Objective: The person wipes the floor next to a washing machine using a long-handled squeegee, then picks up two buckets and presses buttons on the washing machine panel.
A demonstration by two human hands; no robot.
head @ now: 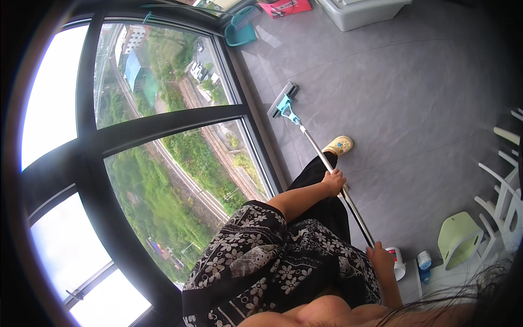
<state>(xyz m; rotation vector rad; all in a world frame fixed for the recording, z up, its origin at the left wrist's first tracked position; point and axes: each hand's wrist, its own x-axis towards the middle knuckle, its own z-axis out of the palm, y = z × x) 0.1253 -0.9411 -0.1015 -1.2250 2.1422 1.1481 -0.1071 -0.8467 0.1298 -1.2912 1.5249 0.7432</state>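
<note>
My left hand (335,182) is wrapped around the metal pole (316,147) of a sponge mop, partway down its length. My right hand (381,258) grips the same pole near its upper end, close to my body. At the far end, the grey roller-style mop head (282,100) with its light-blue bracket (288,110) rests on the grey tile floor (392,98), a short way from the window frame. One yellow clog (340,144) is on my foot beside the pole.
Tall dark-framed windows (175,122) run along the left. A teal dustpan (241,34) with a brush stands in the far corner, near a red bag (286,7) and a grey plastic bin (359,14). A green stool (459,239), white chairs (500,196) and a white tub (398,263) are at right.
</note>
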